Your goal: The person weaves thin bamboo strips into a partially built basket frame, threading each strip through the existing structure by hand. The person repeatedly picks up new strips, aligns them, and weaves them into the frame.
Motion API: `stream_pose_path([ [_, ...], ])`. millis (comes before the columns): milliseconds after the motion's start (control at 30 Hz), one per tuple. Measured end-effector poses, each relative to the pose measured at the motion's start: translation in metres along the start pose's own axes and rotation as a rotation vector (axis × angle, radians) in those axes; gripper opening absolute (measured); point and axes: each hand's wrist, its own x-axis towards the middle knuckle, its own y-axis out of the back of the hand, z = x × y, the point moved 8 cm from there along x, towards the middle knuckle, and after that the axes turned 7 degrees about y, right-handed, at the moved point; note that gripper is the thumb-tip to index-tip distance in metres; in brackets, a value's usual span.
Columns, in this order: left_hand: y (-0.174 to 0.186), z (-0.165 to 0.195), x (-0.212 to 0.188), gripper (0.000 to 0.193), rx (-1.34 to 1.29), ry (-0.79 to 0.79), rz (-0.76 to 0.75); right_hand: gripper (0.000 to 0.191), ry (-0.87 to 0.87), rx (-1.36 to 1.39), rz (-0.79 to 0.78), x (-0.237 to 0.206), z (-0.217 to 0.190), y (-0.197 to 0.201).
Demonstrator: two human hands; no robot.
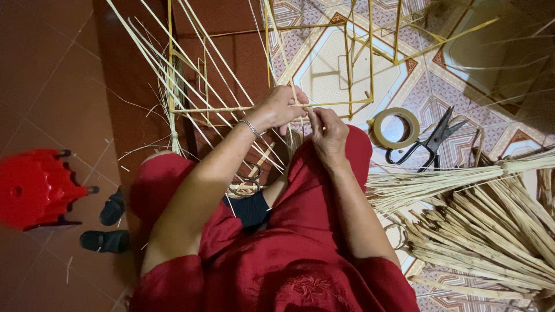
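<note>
Red-clothed lap nearest; above it left hand [279, 108] and right hand [328, 134] meet, fingers pinched shut on a horizontal stick of the bamboo frame [231, 108] standing on the floor. Tape roll [395, 127], scissors [430, 143] right; bamboo strip bundle [480, 225] beside knee.

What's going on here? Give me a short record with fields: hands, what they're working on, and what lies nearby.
left hand: grips a horizontal stick of the frame
right hand: pinches the same stick, beside the left
frame: thin bamboo sticks, standing on the floor
tape roll: on the tiles, right of the hands
scissors: beside the tape
strips: bundled, far right
stool: red, far left
</note>
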Motion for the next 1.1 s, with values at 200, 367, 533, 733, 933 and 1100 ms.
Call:
stream_pose_path([
  [200,0.001,-0.002,-0.004,0.017,-0.037,-0.009,0.127,0.009,0.063,-0.115,-0.033,-0.004,-0.006,-0.005],
  [367,0.002,-0.003,-0.007,0.017,-0.048,-0.011,0.08,0.008,0.072,-0.123,-0.013,-0.008,-0.016,0.0],
  [533,0.011,0.001,-0.011,0.022,-0.017,0.015,0.052,0.011,-0.044,0.076,0.023,-0.007,-0.015,-0.003],
  [733,0.019,0.006,-0.018,0.026,-0.005,0.012,0.06,0.014,-0.321,0.456,0.068,-0.01,0.0,-0.027],
  [933,0.039,0.035,-0.077,0.033,0.499,-0.367,0.469,0.009,-0.163,0.316,0.098,-0.002,-0.002,-0.03],
  [1100,-0.005,0.064,-0.113,0.012,0.813,-0.613,0.505,0.008,-0.042,0.156,0.158,-0.001,-0.011,-0.029],
])
